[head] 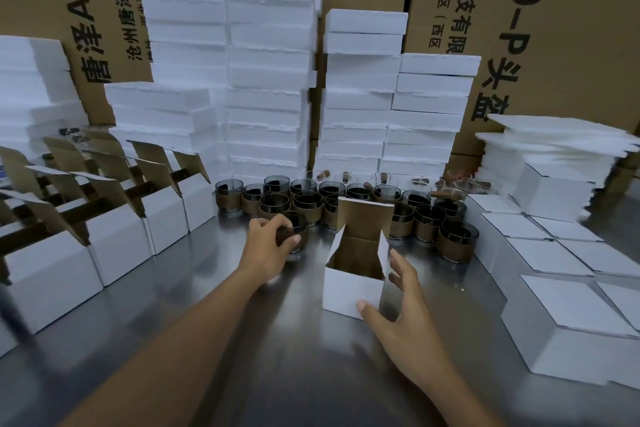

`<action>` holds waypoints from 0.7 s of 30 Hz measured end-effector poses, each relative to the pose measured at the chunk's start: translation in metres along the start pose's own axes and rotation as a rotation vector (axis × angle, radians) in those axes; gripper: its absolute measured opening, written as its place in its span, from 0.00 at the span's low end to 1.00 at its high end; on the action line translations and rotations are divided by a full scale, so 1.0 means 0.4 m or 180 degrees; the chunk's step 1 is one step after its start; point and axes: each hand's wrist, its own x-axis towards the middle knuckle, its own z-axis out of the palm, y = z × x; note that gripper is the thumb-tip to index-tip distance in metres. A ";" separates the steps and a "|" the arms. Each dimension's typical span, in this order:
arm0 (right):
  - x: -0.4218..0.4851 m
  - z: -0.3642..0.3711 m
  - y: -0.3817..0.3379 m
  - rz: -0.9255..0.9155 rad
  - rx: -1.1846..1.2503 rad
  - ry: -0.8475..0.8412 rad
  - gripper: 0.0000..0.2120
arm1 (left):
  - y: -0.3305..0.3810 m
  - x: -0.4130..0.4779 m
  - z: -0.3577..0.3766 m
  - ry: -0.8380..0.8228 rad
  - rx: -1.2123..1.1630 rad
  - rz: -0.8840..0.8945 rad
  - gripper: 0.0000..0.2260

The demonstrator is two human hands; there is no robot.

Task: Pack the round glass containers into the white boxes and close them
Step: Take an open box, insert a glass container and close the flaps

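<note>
A round dark glass container (300, 225) is gripped by the left hand (266, 248); the right hand (398, 317) is spread beside the open white cardboard box (349, 289).

- The left arm reaches forward, bare forearm nearly straight; the left grip (268, 246) curls thumb and fingers round a glass container (302, 228).
- The right grip (398, 315) lies spread (fingers straight), thumb at the near corner of the white box (349, 284), fingers beside its right wall.
</note>
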 end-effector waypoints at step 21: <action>-0.126 -0.004 -0.173 -0.1094 -0.0194 0.0768 0.33 | 0.233 -0.392 -0.070 0.0567 -0.1847 0.0433 0.27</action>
